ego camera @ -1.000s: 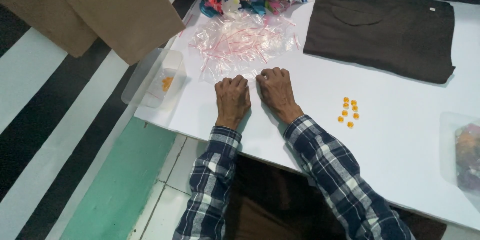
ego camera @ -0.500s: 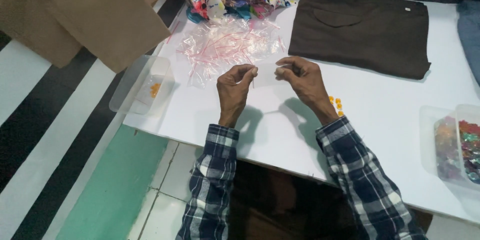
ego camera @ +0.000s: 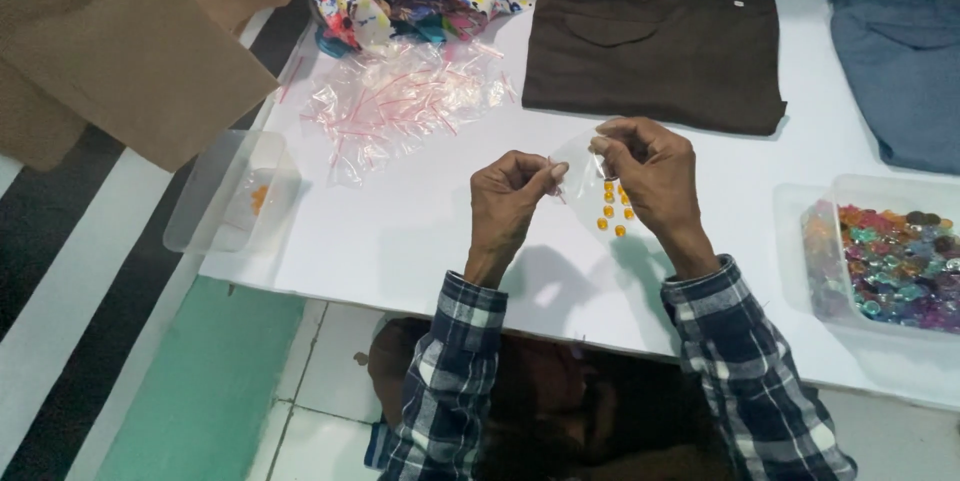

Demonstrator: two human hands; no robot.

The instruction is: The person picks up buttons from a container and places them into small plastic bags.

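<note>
Both hands have risen, pinching a thin clear bag [ego camera: 578,166] above round orange beads [ego camera: 610,211].

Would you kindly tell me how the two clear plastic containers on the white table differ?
The clear plastic tub at the table's right edge is heaped with many-coloured round gems; the clear plastic container at the left edge holds only a few orange beads. The right tub looks deeper, the left one shallower. Both are transparent and lidless.

Glossy clear plastic bag [ego camera: 580,166], matt white table [ego camera: 400,231], shiny beads [ego camera: 612,211]
</note>
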